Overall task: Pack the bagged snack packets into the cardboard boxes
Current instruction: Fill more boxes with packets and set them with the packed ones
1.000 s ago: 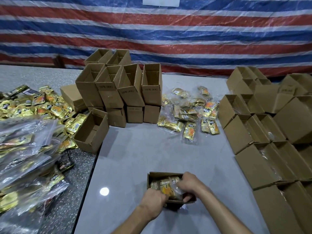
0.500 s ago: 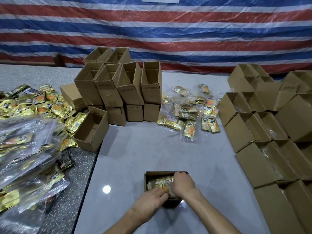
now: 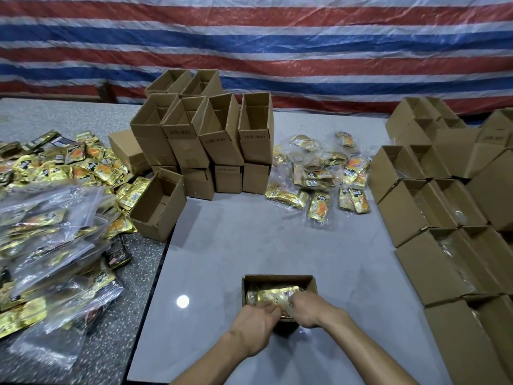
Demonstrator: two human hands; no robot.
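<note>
One small open brown cardboard box (image 3: 279, 282) sits on the pale grey desk (image 3: 236, 245), holding one clear plastic bag of gold snack packets (image 3: 273, 297). Two hands: left hand (image 3: 256, 326) and right hand (image 3: 308, 309), fingers curled, press on the bag at the box's near edge. Ten empty upright cartons (image 3: 205, 134) stand behind; further bagged packets (image 3: 319, 173) lie right of them.
</note>
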